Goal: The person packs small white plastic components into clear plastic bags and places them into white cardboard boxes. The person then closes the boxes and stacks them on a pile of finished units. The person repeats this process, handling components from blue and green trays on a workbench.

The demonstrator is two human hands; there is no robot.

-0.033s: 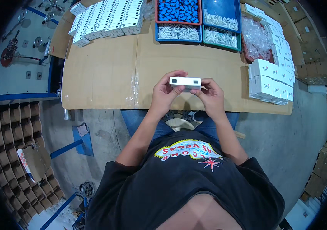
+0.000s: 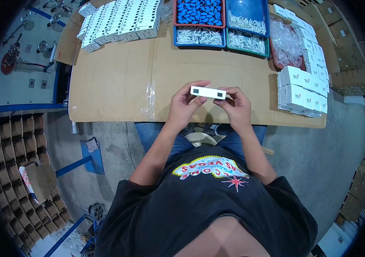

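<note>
A small white box [image 2: 208, 92] with two dark squares on its narrow side is held above the near part of the cardboard-covered table. Its left end sits in my left hand [image 2: 186, 103], thumb below and fingers behind. At the other end, my right hand [image 2: 235, 107] grips it with the thumb under the near edge and fingers at the side. The box tilts slightly, its right end nearer to me. Its far face is hidden.
Rows of white boxes [image 2: 120, 23] stand at the far left. Trays of blue pieces [image 2: 199, 13] and white pieces [image 2: 199, 36] sit at the back. On the right are clear plastic bags [image 2: 286, 45] and stacked white boxes [image 2: 302, 92]. Cardboard [image 2: 109, 85] covers the table.
The box has turned slightly, its right end dropping nearer to me, and more of its top narrow side faces up. Both hands keep their hold.
</note>
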